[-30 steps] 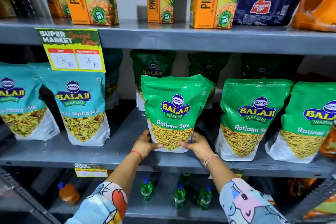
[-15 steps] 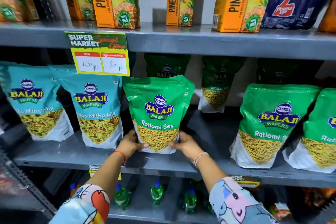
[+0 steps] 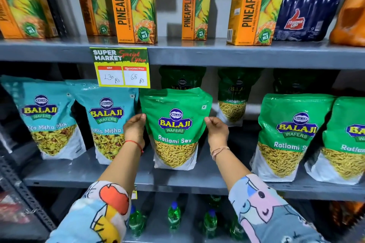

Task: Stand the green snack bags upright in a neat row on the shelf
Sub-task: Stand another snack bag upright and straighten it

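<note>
Grey metal shelf (image 3: 197, 179): middle tier of a rack, bearing snack bags in a front row with more behind.

Upper tier: pineapple juice cartons (image 3: 136, 6), upright, spaced along the board; a dark blue bottle pack (image 3: 304, 10) at the right end, an orange pack beside it.

Green snack bags, front row: one bag (image 3: 292, 136) right of centre, upright, its neighbour (image 3: 347, 140) touching it at the frame edge.

Held green bag (image 3: 174, 126), marked Ratlami Sev: upright, base on the shelf, just right of the teal bags and apart from the green pair.

Teal snack bags (image 3: 107, 122), two, marked Mitha Mix: upright at left, leaning slightly.

Rear green bags (image 3: 233, 100): in shadow behind the front row, at least three, labels hard to read.

Price card (image 3: 121, 67): yellow-edged, fixed to the upper board's lip, hanging just above the held bag's left corner.

Left hand (image 3: 135, 128): fingers curled on the held bag's left edge at mid height; red thread at the wrist.

Right hand (image 3: 216, 130): pinching the same bag's right edge, level with the other; pale band at the wrist.

Green bottles (image 3: 173, 215): lower tier, blue caps, blurred.
</note>
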`<state>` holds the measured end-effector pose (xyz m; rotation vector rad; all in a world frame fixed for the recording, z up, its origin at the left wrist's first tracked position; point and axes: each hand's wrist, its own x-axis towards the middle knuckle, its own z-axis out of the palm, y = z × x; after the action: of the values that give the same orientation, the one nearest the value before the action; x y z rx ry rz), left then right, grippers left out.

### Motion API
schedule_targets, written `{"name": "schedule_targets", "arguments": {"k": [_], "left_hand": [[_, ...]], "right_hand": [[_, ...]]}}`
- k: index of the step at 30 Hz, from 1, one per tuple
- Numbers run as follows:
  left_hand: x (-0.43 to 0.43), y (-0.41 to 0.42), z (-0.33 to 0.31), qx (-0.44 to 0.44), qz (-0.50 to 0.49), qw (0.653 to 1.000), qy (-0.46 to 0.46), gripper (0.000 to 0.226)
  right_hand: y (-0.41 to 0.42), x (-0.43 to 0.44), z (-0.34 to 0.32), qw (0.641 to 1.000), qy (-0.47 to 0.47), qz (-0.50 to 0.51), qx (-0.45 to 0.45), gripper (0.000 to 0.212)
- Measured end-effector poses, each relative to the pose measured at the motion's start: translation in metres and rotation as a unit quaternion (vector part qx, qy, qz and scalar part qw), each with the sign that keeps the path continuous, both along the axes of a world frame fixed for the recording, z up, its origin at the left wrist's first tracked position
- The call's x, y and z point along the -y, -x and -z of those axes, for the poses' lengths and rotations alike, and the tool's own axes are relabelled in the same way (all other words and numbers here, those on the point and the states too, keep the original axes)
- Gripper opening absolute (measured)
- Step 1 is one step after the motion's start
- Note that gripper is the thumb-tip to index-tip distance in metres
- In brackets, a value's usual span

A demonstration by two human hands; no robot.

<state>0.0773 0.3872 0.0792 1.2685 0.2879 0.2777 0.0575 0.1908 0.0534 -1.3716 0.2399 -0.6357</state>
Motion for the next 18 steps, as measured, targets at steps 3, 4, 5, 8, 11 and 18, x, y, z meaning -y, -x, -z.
{"name": "schedule_targets", "arguments": {"k": [3,4,5,8,11,18], "left_hand": [[0.0,0.002,0.0,0.013,-0.001,1.0,-0.015,0.031],[-0.001,0.003,0.001,0.024,0.009,1.0,-0.015,0.032],[-0.004,0.004,0.004,0.031,0.025,0.999,-0.019,0.033],[-0.01,0.007,0.022,0.019,0.1,0.993,-0.065,0.036],[-0.006,0.013,0.045,-0.037,0.113,0.972,-0.204,0.033],[-0.001,0.006,0.057,-0.04,0.061,0.958,-0.278,0.027]], "right_hand": [[0.004,-0.002,0.004,1.0,-0.016,0.0,0.022,0.011],[0.006,-0.002,0.006,0.999,-0.015,-0.005,0.028,0.012],[0.008,0.0,0.008,1.0,-0.004,-0.013,0.024,0.013],[0.016,0.004,0.023,0.997,0.049,-0.048,-0.02,0.025],[0.02,0.003,0.041,0.989,0.105,-0.078,-0.075,0.038],[0.019,-0.005,0.045,0.983,0.115,-0.11,-0.093,0.03]]}}
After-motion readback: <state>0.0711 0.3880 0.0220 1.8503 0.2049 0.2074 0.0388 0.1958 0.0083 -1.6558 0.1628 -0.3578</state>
